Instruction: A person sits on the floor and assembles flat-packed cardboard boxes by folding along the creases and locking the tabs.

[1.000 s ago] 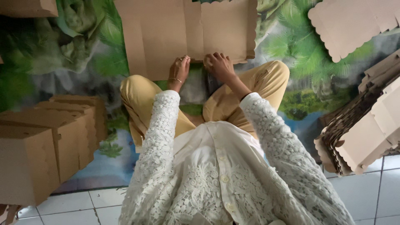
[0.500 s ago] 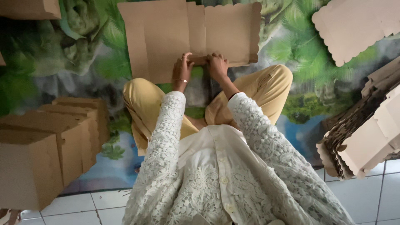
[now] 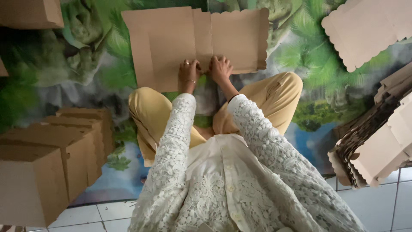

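Note:
A flat brown cardboard sheet point(image 3: 167, 43) with scalloped edges and fold creases lies on the leaf-printed mat in front of my crossed legs. My left hand point(image 3: 188, 74), wearing a ring and a bracelet, presses its fingers on the sheet's near edge. My right hand point(image 3: 220, 68) sits right beside it, fingers curled over the same edge by a narrow middle panel. Both arms are in white lace sleeves. The fingertips are partly hidden against the cardboard.
Several folded brown boxes point(image 3: 51, 163) stand in a row at my left. A thick stack of flat cardboard sheets point(image 3: 377, 141) lies at my right, and one more sheet point(image 3: 365, 30) is at the far right. Another box point(image 3: 30, 13) sits far left. White tiles point(image 3: 386, 206) border the mat point(image 3: 73, 73).
The sheet has slid a little closer to me and sits lower in view. Both hands have stayed on its near edge, drawing closer together.

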